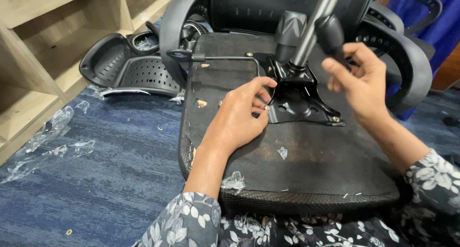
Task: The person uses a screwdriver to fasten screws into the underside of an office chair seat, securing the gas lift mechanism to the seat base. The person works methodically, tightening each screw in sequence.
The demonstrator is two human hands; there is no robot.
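On upturned seat [306,165]: left hand [237,120] pinching small screw [266,107] at plate [299,101] edge; right hand [362,81] closed around tool handle [329,34], up-right of plate, farther away.

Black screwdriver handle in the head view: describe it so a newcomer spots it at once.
Start at the upturned black chair seat filling the middle, with its black metal mechanism plate bolted on top. A silver gas-lift column rises from that plate; just right of it, the right hand grips the screwdriver handle. It is stubby, rounded and matte black, unlike the shiny column.
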